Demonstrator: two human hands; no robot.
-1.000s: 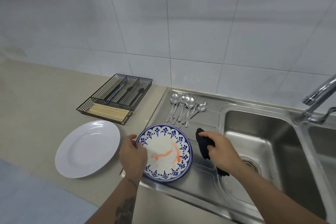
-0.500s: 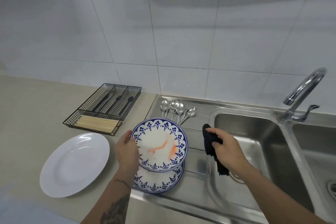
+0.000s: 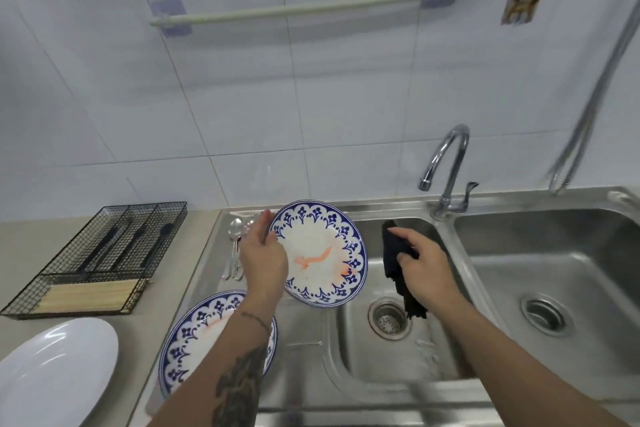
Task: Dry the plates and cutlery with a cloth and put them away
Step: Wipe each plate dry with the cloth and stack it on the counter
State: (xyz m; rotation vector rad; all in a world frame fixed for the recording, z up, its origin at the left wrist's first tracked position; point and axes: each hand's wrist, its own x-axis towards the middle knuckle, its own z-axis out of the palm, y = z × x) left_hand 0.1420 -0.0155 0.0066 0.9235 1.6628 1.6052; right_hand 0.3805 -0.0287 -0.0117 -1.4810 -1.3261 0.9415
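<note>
Raised plate point(image 3: 320, 253): blue-patterned rim, orange smear on its white centre; I see it tilted, held above the left sink basin point(image 3: 374, 350).
Left hand point(image 3: 264, 255): fingers curled round the raised plate's left edge.
Right hand point(image 3: 424, 262): I read it as closed round a dark cloth point(image 3: 398, 253), just beside the raised plate, not touching it; the cloth's tail hangs over the basin.
Second plate point(image 3: 199, 329): same pattern, flat on the drainboard, partly hidden by my left forearm.
Spoons point(image 3: 235, 239): on the drainboard behind the left hand.
White plate point(image 3: 52, 371): on the tabletop point(image 3: 20, 232), lower left.
Wire tray point(image 3: 100, 256): on the tabletop, holding dark-handled utensils and wooden sticks.
Faucet point(image 3: 448, 170): between the two basins.
</note>
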